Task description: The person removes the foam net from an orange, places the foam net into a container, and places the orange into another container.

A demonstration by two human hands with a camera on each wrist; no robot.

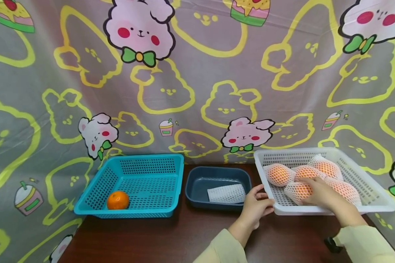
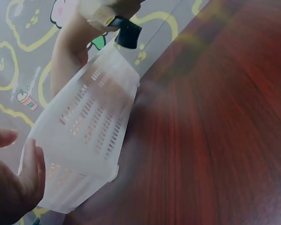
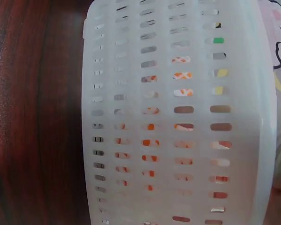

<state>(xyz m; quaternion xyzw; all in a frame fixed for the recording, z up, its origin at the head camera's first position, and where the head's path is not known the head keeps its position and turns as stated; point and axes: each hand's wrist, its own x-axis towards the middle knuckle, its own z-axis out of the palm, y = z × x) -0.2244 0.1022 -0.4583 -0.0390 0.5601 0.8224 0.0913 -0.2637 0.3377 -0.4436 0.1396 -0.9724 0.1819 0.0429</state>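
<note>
1. Turquoise basket (image 1: 148, 182): one orange (image 1: 117, 200) lies here with no net on it, near the front left corner. This looks like the finished share so far, a single fruit.
2. Dark blue tub (image 1: 214, 206): one white foam net (image 1: 226, 193) lies inside with no fruit in it, which fits the count of one bare orange.
3. Left hand (image 1: 254, 206): it is at the near left corner of the white basket (image 1: 380, 205), fingers loosely extended against the outside, grasping no fruit.
4. White basket: five netted oranges (image 1: 279, 174) show in it, so by my judgement most of the work is left. Any fruit hidden beneath them I cannot tell.
5. Right hand (image 1: 322, 193): it reaches into the white basket, fingers and thumb appearing to grasp the front netted orange (image 1: 297, 192). That fruit lies among the others, its net on, so its unwrapping seems not yet begun.
</note>
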